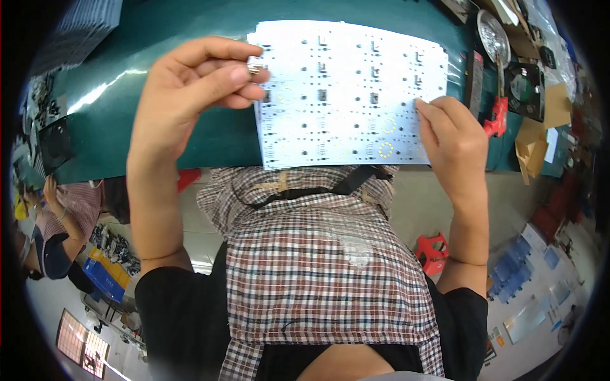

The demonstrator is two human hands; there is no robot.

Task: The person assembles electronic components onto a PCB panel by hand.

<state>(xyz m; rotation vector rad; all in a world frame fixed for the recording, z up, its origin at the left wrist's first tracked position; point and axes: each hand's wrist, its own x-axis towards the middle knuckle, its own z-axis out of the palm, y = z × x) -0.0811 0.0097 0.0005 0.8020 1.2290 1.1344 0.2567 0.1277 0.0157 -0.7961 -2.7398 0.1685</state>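
Observation:
A white circuit board panel [346, 105] lies on the green tabletop, with more white edges showing beneath it. Rows of small dark components and yellow rings of pads cover its face. Over its left edge, my left hand [190, 89] pinches a small silvery part with thin pins [255, 65] between thumb and fingers. My right hand [454, 130] is at the panel's right side, thumb and forefinger pressed together just over the board. Whatever those right fingertips hold, if anything, is too small to make out.
On the right of the green table [190, 19] are a round metal dish [492, 38], a red-handled tool [497, 117], a black square part [526, 92] and cardboard pieces [534, 143]. Stacked panels [82, 28] stand far left. A person [60, 219] sits left; a red stool [433, 253] is below.

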